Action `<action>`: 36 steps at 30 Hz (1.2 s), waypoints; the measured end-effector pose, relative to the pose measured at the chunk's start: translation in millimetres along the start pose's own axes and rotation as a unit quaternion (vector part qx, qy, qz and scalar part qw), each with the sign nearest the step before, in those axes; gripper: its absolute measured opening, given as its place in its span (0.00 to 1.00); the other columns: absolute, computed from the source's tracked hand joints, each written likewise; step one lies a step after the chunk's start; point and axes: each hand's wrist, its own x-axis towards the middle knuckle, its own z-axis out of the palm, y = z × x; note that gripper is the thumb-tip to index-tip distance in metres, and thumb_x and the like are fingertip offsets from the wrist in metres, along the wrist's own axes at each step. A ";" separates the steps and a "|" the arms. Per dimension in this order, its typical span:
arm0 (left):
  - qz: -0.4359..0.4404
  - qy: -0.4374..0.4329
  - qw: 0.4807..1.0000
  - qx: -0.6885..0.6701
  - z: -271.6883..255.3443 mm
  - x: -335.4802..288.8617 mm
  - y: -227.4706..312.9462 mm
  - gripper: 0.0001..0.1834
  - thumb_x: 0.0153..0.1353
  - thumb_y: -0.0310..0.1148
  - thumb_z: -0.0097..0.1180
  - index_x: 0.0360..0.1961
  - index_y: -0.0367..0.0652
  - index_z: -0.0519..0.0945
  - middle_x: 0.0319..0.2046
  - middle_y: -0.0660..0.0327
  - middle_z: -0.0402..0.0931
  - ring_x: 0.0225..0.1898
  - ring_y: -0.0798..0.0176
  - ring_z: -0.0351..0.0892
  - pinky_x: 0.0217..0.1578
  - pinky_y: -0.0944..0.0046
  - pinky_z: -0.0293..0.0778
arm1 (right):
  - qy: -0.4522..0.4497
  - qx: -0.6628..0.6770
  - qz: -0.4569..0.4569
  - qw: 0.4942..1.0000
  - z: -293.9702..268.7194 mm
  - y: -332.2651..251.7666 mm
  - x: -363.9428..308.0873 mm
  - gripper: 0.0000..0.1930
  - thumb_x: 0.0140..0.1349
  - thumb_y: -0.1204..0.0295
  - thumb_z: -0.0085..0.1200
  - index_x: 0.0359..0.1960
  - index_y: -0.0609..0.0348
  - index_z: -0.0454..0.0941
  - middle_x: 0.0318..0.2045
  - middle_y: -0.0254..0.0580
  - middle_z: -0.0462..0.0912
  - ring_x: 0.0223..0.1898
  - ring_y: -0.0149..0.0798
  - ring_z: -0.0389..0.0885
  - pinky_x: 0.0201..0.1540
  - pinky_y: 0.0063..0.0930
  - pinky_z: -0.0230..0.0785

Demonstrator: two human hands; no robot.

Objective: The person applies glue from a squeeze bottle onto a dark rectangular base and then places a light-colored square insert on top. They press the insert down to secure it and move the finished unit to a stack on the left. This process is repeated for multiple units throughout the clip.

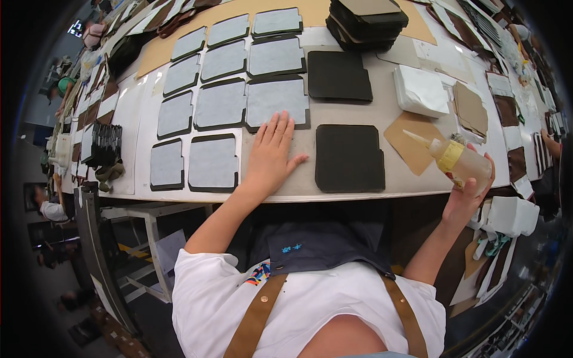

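My left hand lies flat, fingers stretched, its fingertips on the lower edge of a grey-faced panel with a black border. Several like panels are laid out in rows to the left and beyond it. My right hand is wrapped round a translucent squeeze bottle with a yellow band and a pointed nozzle, tilted so the nozzle points up and left. Between the hands, a black panel lies near the table's front edge, with a second black panel beyond it.
A tall stack of black panels stands at the back. To the right are a pile of white sheets, a brown card and tan pieces. Dark pieces stand bundled at the left. Other people work around the tables.
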 end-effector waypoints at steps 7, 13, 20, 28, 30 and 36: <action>-0.043 0.009 0.998 -0.045 6.3 -11.0 17.0 0.44 0.71 0.55 0.52 0.76 0.35 0.56 0.78 0.46 0.49 0.80 0.45 0.44 0.76 0.45 0.44 | -0.017 0.049 0.041 0.998 17.9 0.9 -2.9 0.42 0.58 0.58 0.73 0.69 0.57 0.62 0.61 0.56 0.77 0.64 0.46 0.75 0.68 0.41 0.66; 0.001 0.007 0.993 -0.118 -3.9 -29.1 55.7 0.47 0.64 0.54 0.60 0.75 0.38 0.59 0.76 0.48 0.54 0.79 0.43 0.46 0.76 0.43 0.45 | -0.037 0.022 0.048 0.998 31.0 10.4 -17.5 0.36 0.57 0.65 0.73 0.63 0.60 0.66 0.58 0.53 0.79 0.62 0.42 0.75 0.67 0.37 0.67; 0.052 0.031 0.994 -0.091 -6.0 -29.3 63.9 0.49 0.58 0.55 0.67 0.73 0.40 0.64 0.74 0.47 0.59 0.76 0.44 0.54 0.74 0.43 0.50 | 0.004 0.006 0.033 0.999 38.0 26.2 -36.1 0.34 0.62 0.65 0.69 0.65 0.60 0.62 0.60 0.51 0.78 0.61 0.39 0.75 0.67 0.35 0.66; 0.033 0.038 0.991 -0.121 -1.9 -25.6 63.0 0.50 0.55 0.52 0.71 0.73 0.39 0.65 0.72 0.48 0.63 0.75 0.44 0.58 0.73 0.43 0.52 | 0.058 0.009 0.049 0.997 31.2 39.5 -40.0 0.31 0.66 0.65 0.66 0.64 0.61 0.64 0.58 0.44 0.77 0.59 0.36 0.75 0.66 0.33 0.65; 0.032 0.034 0.992 -0.118 -2.6 -24.7 62.0 0.49 0.56 0.54 0.70 0.72 0.39 0.65 0.72 0.46 0.63 0.75 0.45 0.58 0.73 0.44 0.53 | 0.067 0.040 0.060 0.995 27.9 43.7 -36.2 0.29 0.67 0.65 0.65 0.64 0.60 0.65 0.57 0.41 0.77 0.59 0.36 0.75 0.65 0.33 0.66; 0.033 0.040 0.990 -0.134 -9.6 -23.9 62.1 0.50 0.55 0.54 0.70 0.73 0.39 0.65 0.73 0.48 0.62 0.75 0.44 0.58 0.72 0.43 0.54 | 0.063 0.122 0.127 0.982 26.0 42.3 -20.2 0.27 0.71 0.63 0.61 0.64 0.59 0.66 0.56 0.38 0.76 0.57 0.35 0.76 0.61 0.33 0.69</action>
